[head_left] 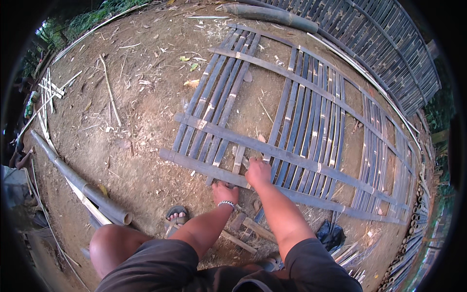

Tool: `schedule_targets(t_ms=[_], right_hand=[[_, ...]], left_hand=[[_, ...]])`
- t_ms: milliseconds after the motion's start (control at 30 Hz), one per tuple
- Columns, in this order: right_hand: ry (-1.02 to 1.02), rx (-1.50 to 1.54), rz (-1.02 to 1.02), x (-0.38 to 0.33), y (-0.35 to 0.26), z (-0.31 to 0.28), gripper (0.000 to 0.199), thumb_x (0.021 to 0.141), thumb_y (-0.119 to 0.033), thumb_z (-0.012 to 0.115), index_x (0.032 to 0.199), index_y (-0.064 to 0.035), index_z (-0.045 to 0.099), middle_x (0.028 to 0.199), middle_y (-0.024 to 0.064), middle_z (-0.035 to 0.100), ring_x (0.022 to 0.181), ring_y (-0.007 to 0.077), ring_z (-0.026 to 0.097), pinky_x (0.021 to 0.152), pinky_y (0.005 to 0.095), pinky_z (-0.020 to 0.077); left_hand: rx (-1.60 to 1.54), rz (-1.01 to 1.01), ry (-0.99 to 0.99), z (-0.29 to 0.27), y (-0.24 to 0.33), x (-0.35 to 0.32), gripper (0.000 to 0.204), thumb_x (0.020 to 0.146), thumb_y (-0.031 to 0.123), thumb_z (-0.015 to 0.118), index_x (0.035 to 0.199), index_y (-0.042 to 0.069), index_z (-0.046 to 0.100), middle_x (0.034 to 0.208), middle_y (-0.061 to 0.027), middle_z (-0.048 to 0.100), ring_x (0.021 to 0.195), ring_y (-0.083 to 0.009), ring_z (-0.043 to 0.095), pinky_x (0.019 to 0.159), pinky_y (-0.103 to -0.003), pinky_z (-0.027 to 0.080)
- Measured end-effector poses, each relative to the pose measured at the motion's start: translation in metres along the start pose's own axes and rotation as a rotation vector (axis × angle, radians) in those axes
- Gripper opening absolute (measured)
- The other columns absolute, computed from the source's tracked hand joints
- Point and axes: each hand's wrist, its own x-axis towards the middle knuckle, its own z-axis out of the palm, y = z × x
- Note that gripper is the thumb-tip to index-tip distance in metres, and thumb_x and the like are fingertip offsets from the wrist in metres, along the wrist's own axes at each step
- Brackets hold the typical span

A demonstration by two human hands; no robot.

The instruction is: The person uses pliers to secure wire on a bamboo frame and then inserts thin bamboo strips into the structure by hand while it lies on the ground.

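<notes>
Bamboo panel (301,121), a lattice of dark split slats crossed by long rails, is lying flat on the bare dirt ground (136,117), and both hands are working at its near edge. Right hand (258,171) is pressing down on a short pale slat (239,159) where it passes between the two nearest rails, fingers curled over it in what looks like a grip. Left hand (224,192), wearing a wrist bracelet, is resting on the nearest rail (204,168), fingers bent downward (whether they are clasping anything I cannot tell). Judging from this, the person is seating a slat into the weave, and the next move is likely calling for steady pressure on the rail while the slat is being slid square with its neighbours. Further out, a sandalled foot (176,214) is planted below the edge, a thick bamboo pole (82,185) is lying toward the left, and a finished panel (389,53) is standing at the far right
</notes>
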Motion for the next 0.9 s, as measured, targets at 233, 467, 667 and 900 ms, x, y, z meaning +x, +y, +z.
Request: schedule_targets(t_ms=[233,467,667,900], right_hand=[[-0.119,0.040,0.064,-0.001,0.010,-0.007,0.038,0.077,-0.016,0.069,0.114,-0.0042,0.067,0.120,0.0199,0.069,0.110,0.0341,0.069,0.095,0.0451,0.0554],[-0.249,-0.067,0.015,0.007,0.012,-0.021,0.030,0.086,-0.012,0.064,0.116,-0.0113,0.068,0.115,0.0150,0.073,0.110,0.0325,0.070,0.091,0.0447,0.0567],[-0.221,-0.075,-0.002,0.005,0.011,-0.018,0.025,0.090,-0.009,0.059,0.111,-0.0095,0.072,0.114,0.0143,0.074,0.110,0.0313,0.071,0.091,0.0444,0.0568],[-0.249,-0.094,-0.054,-0.018,0.011,-0.021,0.022,0.088,-0.010,0.059,0.106,-0.0068,0.073,0.106,0.0172,0.075,0.103,0.0333,0.073,0.088,0.0454,0.0581]], left_hand=[[-0.180,0.029,-0.111,0.001,-0.018,0.023,0.032,0.068,0.024,0.080,0.090,0.005,0.067,0.082,-0.0146,0.073,0.080,-0.0300,0.072,0.077,-0.040,0.056],[-0.435,-0.115,-0.229,0.005,-0.022,0.045,0.059,0.086,0.051,0.070,0.090,-0.008,0.071,0.087,-0.0222,0.072,0.084,-0.0319,0.069,0.082,-0.042,0.052],[-0.233,-0.055,-0.166,0.001,-0.023,0.044,0.073,0.090,0.063,0.065,0.089,-0.009,0.072,0.088,-0.0260,0.072,0.087,-0.0357,0.070,0.085,-0.044,0.052],[-0.081,-0.024,-0.166,-0.009,-0.032,0.014,0.072,0.094,0.061,0.063,0.095,-0.010,0.072,0.092,-0.0281,0.072,0.093,-0.0360,0.071,0.087,-0.042,0.053]])
